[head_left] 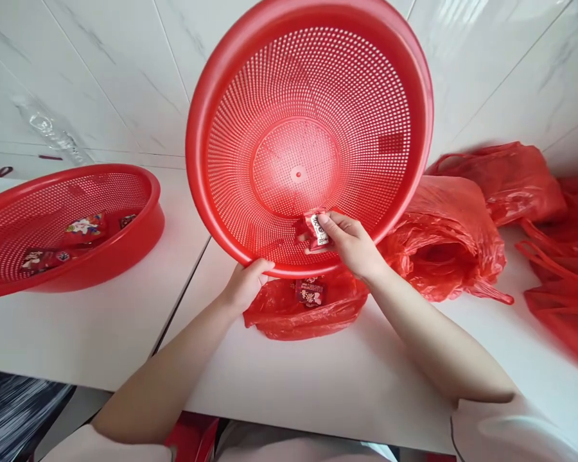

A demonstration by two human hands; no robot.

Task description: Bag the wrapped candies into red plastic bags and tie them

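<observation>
A red perforated plastic basket [296, 83] is tipped up with its inside facing me. Its lower rim is gripped by my left hand [243, 285], thumb over the edge. Inside the basket, near the lower rim, my right hand [351, 244] pinches a small red-and-white wrapped snack packet [318, 230]. Part of that packet is hidden by my fingers. Below the rim an open red plastic bag [293, 324] lies on the table, with a dark red packet [311, 293] showing in its mouth.
At left stands a second red basket [139, 240] with several packets in it. Filled red plastic bags [453, 212] sit to the right, more bags [568, 276] at the far right. A clear plastic bottle [52, 135] lies by the tiled wall. A dark seam [180, 298] crosses the white tabletop.
</observation>
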